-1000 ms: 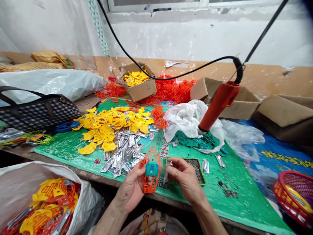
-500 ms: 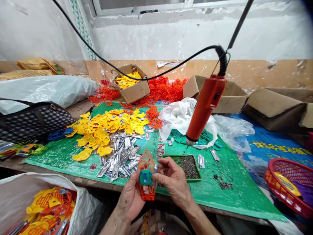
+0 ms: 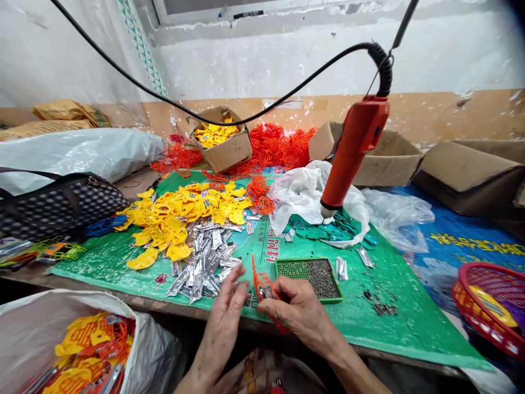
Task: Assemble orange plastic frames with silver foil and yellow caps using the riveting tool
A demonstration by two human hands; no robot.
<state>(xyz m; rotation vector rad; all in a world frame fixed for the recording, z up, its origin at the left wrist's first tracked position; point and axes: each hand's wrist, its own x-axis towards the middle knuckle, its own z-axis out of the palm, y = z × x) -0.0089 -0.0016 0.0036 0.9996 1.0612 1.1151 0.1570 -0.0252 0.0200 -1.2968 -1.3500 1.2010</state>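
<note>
My right hand (image 3: pixel 301 309) grips an orange plastic lattice frame (image 3: pixel 259 278), turned edge-on, with a shiny metal piece showing near my thumb. The lower end of the frame is partly behind my fingers. To its left, my left hand (image 3: pixel 227 309) is raised with fingers apart, holding nothing and slightly blurred. Behind that hand lies a heap of silver metal strips (image 3: pixel 200 265), and beyond them a pile of yellow plastic pieces (image 3: pixel 180 205). A green screw tray (image 3: pixel 292 269) with many small screws stands just past my right hand. Over the table hangs a red electric screwdriver (image 3: pixel 355 150), tip down.
Teal pieces (image 3: pixel 307 232) lie beside a white plastic bag (image 3: pixel 293 189). At lower left stands an open sack (image 3: pixel 153 342) of yellow and orange parts. A red basket (image 3: pixel 478 306) is at right. Cardboard boxes (image 3: pixel 232 151) and orange netlike parts (image 3: pixel 281 145) line the back.
My left hand has let go of the orange frame and moved left. My right hand now holds it alone, turned edge-on, the teal piece out of sight. The screwdriver appears higher and further right.
</note>
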